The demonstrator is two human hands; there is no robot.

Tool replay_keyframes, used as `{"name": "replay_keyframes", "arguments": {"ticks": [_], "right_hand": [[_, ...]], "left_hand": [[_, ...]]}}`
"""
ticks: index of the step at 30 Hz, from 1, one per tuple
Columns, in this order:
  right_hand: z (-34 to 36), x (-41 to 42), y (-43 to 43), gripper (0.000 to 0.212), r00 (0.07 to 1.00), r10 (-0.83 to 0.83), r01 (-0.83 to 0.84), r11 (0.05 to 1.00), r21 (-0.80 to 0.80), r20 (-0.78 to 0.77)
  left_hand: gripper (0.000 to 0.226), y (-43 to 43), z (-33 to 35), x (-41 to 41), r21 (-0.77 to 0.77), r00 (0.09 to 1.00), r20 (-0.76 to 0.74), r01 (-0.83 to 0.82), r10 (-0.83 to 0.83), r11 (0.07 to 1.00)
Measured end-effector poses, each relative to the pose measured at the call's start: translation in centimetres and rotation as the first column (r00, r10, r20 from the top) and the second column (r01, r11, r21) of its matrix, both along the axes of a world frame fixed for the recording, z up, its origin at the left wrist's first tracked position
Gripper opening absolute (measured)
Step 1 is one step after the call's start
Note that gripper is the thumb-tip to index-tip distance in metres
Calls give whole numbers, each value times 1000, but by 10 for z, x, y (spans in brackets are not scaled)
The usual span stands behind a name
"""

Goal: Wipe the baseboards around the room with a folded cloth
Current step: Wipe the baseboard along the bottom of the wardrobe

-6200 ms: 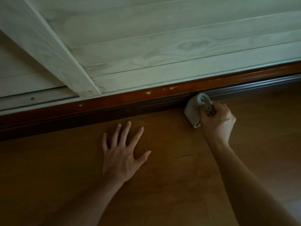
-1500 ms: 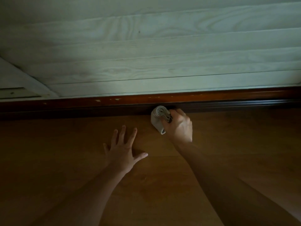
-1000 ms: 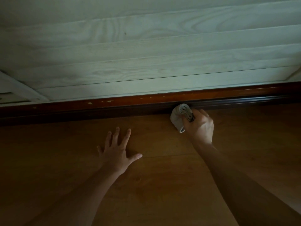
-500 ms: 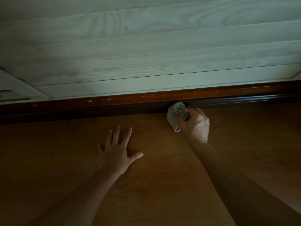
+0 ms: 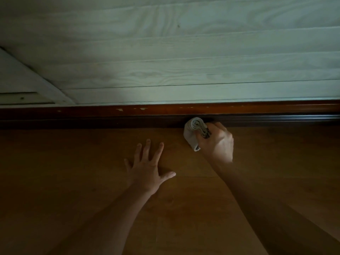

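Pale plank wall (image 5: 184, 52) is seen across the top, brown floor (image 5: 55, 181) below. Dark red-brown baseboard (image 5: 92, 116) is run btwn them, paint chipped along its top edge. The left hand (image 5: 147, 172) is laid flat on the floor, fingers spread. The right hand (image 5: 216, 144) is curled round the folded grey cloth (image 5: 193, 133), which is pressed vs. the baseboard, right of centre.
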State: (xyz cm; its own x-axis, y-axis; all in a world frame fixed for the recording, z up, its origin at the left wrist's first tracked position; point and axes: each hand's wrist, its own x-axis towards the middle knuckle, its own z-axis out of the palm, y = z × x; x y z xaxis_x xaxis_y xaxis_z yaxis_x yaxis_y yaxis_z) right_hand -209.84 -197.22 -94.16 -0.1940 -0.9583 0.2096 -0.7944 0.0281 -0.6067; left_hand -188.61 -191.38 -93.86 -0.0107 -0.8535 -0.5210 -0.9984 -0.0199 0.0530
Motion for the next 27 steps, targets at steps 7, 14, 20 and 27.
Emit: {"name": "replay_keyframes", "arguments": {"ticks": [7,14,20,27], "right_hand": [[0,37,-2,19,999,38,-38,999,4,28],[2,71,-7,24,989,96,-102,993,54,109],[1,26,0,18,997,-25,23,999,22,78],[1,-48,7,16,990,-138,138,990,11,2]], "left_hand": [[104,-1,2,1,13,1000,-9,-7,7,1000],[101,-1,-2,1,8,1000,-1,-17,17,1000],[105,0,-1,3,8,1000,-5,-15,15,1000],[106,1,-3,4,-3,1000,-5,-11,11,1000]]}}
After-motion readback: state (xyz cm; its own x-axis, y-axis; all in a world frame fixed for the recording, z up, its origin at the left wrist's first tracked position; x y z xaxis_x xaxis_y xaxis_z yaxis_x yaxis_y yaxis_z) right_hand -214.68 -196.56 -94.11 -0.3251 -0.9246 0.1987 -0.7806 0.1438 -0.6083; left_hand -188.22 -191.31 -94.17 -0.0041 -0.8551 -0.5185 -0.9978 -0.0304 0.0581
